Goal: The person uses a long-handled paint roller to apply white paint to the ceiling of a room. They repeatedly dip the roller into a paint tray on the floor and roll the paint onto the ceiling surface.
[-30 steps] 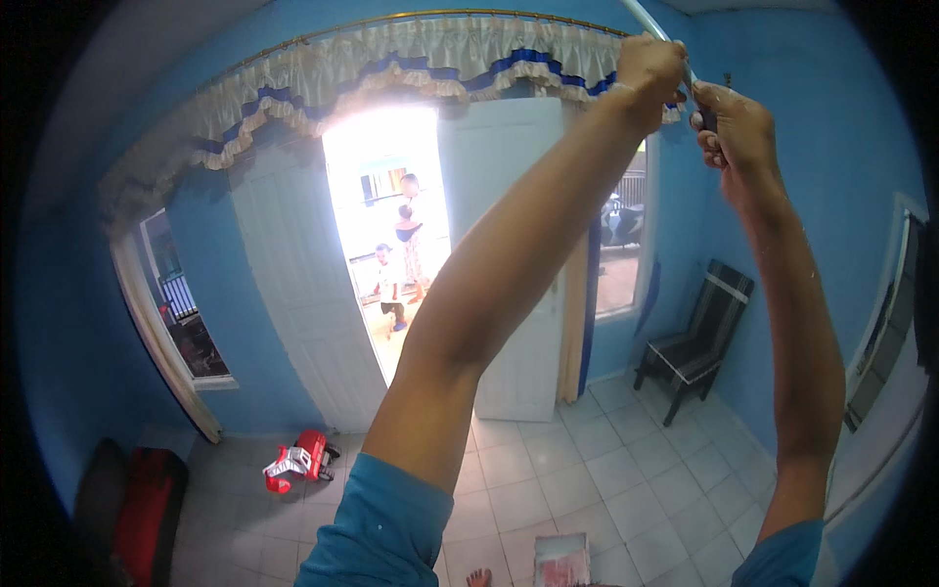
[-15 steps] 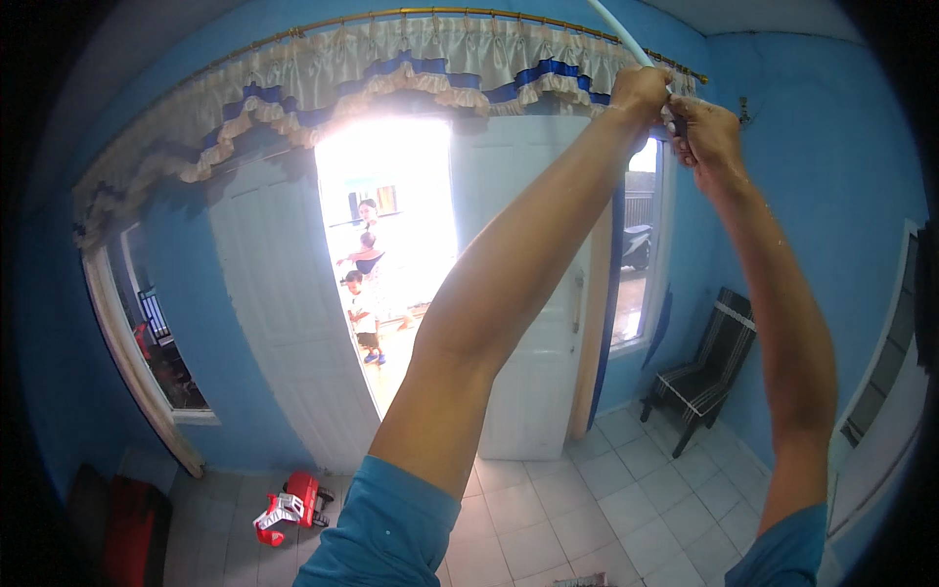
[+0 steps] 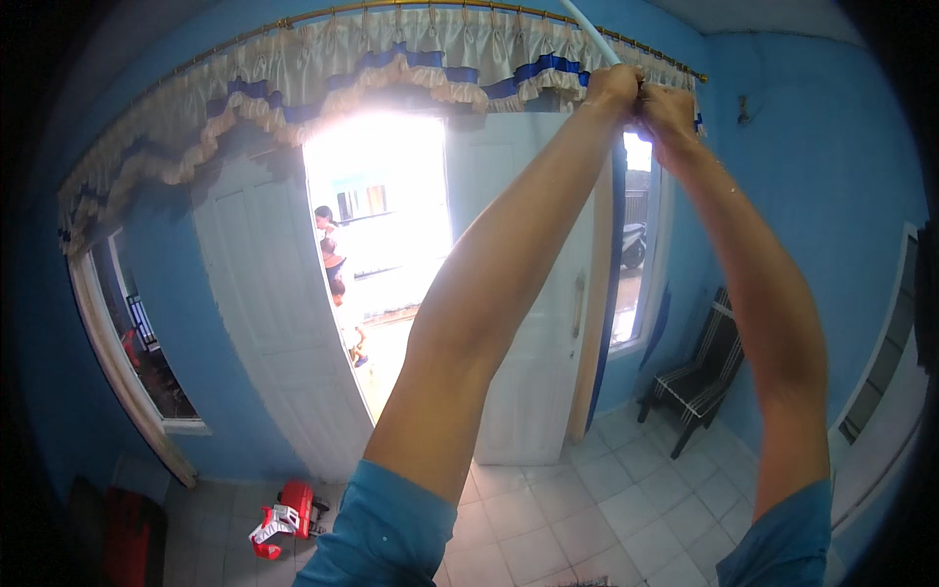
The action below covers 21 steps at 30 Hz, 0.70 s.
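Where the white pole [image 3: 592,35] slants up before the ruffled curtain [image 3: 479,49], I have the left hand [image 3: 612,88] and right hand [image 3: 669,111] side by side, each grip clamped around it.

On my feed rn both arms go way up, teal sleeves at the bottom. L hand [image 3: 613,88] grips a pale pole [image 3: 590,32] that runs up out of view; R hand [image 3: 667,110] is curled at its low end just beside L, fingers mostly hidden. Behind it I get a white + blue ruffled valance [image 3: 323,59] on a gold rod [image 3: 284,22]. White door [image 3: 533,382] on the R of a super bright doorway, w/ ppl [image 3: 333,254] by its L edge. Dark chair [image 3: 693,383] near the R window, red/white toy vehicle [image 3: 286,519] on floor tiles [image 3: 528,533], lower L.
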Available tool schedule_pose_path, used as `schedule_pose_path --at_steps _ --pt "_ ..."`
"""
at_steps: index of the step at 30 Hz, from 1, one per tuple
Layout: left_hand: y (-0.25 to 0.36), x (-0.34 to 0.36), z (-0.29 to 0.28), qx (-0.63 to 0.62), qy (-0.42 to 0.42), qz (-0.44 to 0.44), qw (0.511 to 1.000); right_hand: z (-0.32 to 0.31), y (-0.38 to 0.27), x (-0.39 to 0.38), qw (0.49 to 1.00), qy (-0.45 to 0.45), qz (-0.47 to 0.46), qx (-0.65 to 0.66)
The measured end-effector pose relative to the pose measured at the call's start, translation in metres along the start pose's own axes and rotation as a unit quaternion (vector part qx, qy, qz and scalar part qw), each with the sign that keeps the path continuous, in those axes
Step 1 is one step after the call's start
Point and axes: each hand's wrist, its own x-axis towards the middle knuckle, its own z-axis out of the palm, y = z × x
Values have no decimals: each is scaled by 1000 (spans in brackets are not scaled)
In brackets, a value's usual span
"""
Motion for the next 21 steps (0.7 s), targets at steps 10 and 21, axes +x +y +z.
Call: schedule_pose_path --at_steps 10,21 --pt "6 -33 35 -64 -54 28 996 -48 -37 -35 1000 10 24 -7" --pt "80 -90 167 -105 -56 111 987 -194 -170 -136 999 -1 22 -36"
